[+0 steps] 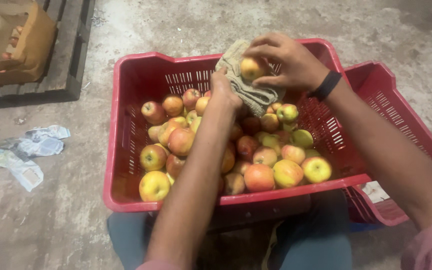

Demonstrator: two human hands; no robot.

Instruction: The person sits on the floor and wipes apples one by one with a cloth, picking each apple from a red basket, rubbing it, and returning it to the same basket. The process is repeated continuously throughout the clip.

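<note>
A red plastic crate (126, 150) in front of me holds several red-and-yellow apples (261, 176). Above the crate's far side my right hand (286, 62) grips a yellowish apple (252, 68) with its fingers curled around it. The apple rests against a beige cloth (248, 90). My left hand (223, 89) holds that cloth from the left, bunched under the apple. A black band (326, 85) circles my right wrist.
A second red crate (401, 120) sits tucked behind the first on the right. A brown cardboard box (11, 40) stands on a wooden pallet (68, 55) at top left. Crumpled paper (26, 152) lies on the concrete floor to the left. My knees are under the crate.
</note>
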